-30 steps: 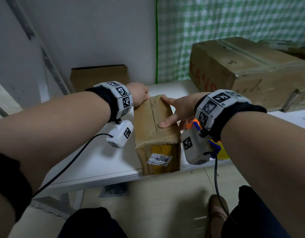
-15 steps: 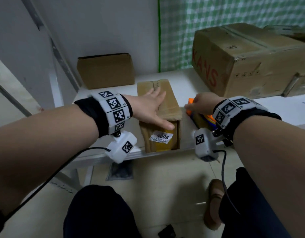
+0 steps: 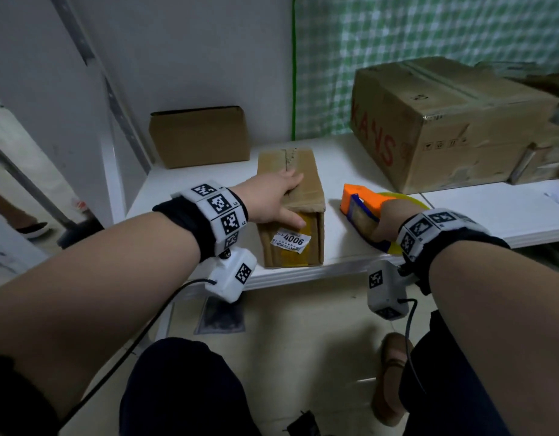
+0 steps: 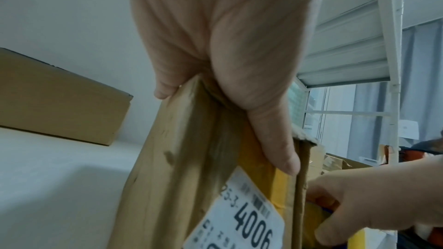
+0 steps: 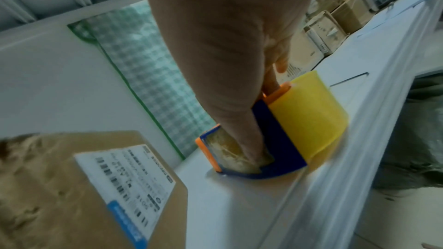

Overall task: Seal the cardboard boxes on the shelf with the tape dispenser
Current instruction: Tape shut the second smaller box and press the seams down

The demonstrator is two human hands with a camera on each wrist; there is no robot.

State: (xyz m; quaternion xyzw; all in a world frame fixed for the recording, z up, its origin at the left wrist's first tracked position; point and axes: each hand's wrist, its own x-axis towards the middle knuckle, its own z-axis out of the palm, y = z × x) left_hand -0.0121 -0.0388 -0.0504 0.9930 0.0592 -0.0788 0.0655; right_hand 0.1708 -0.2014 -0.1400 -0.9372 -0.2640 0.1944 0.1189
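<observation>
A narrow cardboard box with a white "4006" label lies lengthways on the white shelf. My left hand lies flat on its top near the front end, the fingers straight. In the left wrist view the thumb hangs down over the front face of the box. Just right of the box stands the orange and blue tape dispenser with a yellow tape roll. My right hand grips the dispenser, its fingers curled round the body.
A small brown box stands at the back left. A large box with red letters fills the back right, close behind the dispenser. A green checked curtain hangs behind. A white upright bounds the shelf's left end.
My right hand left the box top, moved right and took hold of the tape dispenser. The left hand slid from the box's far left side to lie flat near its front end.
</observation>
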